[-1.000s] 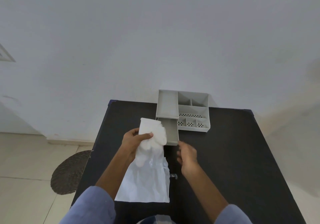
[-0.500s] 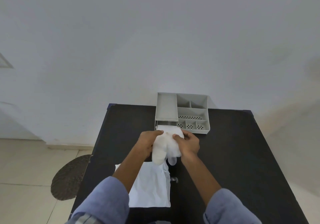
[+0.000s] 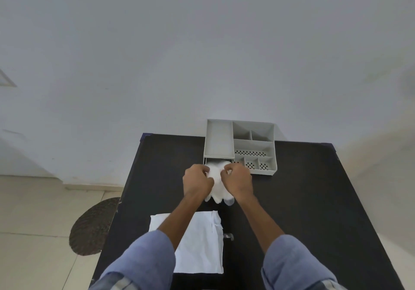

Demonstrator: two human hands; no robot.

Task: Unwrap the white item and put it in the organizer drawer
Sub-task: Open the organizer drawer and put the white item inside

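Note:
A soft white item (image 3: 217, 185), shaped like gloves with finger ends hanging toward me, lies over the pulled-out drawer of the grey organizer (image 3: 239, 142). My left hand (image 3: 197, 183) grips its left side and my right hand (image 3: 237, 182) grips its right side, both with fingers curled. The item's far end reaches into the drawer opening (image 3: 217, 161) under the organizer's long tray. The drawer itself is mostly hidden under the item and my hands. The flat white wrapper (image 3: 201, 242) lies on the black table (image 3: 303, 211) nearer me, partly under my left forearm.
The organizer stands at the table's far edge against a pale wall. A small shiny metal piece (image 3: 228, 236) lies just right of the wrapper. A dark round mat (image 3: 94, 227) lies on the tiled floor left of the table.
The white item went from my left hand alone, above the wrapper, forward to the drawer. My right hand joined it, and both hands now press it down at the drawer.

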